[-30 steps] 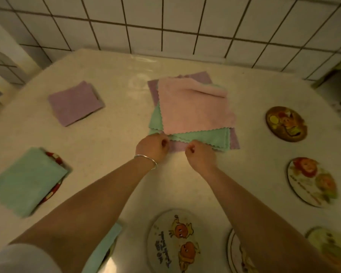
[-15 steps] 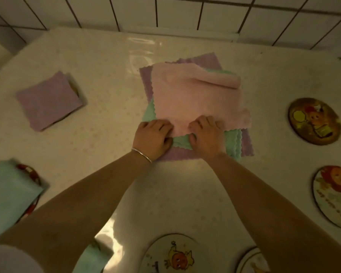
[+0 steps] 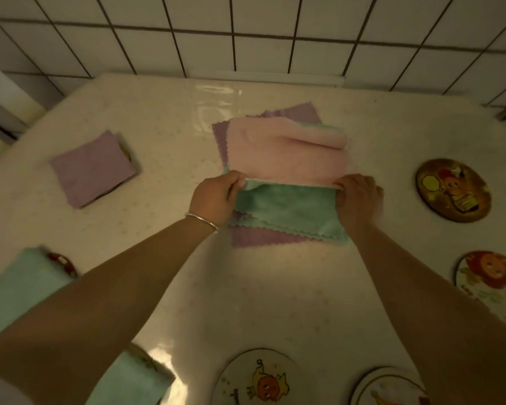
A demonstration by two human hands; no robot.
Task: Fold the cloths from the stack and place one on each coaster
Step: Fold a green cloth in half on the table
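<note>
Hidden or cut off: two coasters under the folded purple cloth (image 3: pixel 92 168) and the folded green cloth (image 3: pixel 21 290), only slivers showing; a second folded green cloth (image 3: pixel 129 381) and two cartoon coasters (image 3: pixel 257 378) cropped at the bottom edge.

Grip: left hand (image 3: pixel 214 197) and right hand (image 3: pixel 358 197) each pinch a near corner of the pink cloth (image 3: pixel 287 154), fingers curled, edge raised off the stack (image 3: pixel 287 211) at the table's (image 3: pixel 170 118) centre.

Change: half a second ago both hands lay close together on the near edge; now they are spread to the corners, exposing green cloth beneath.
</note>
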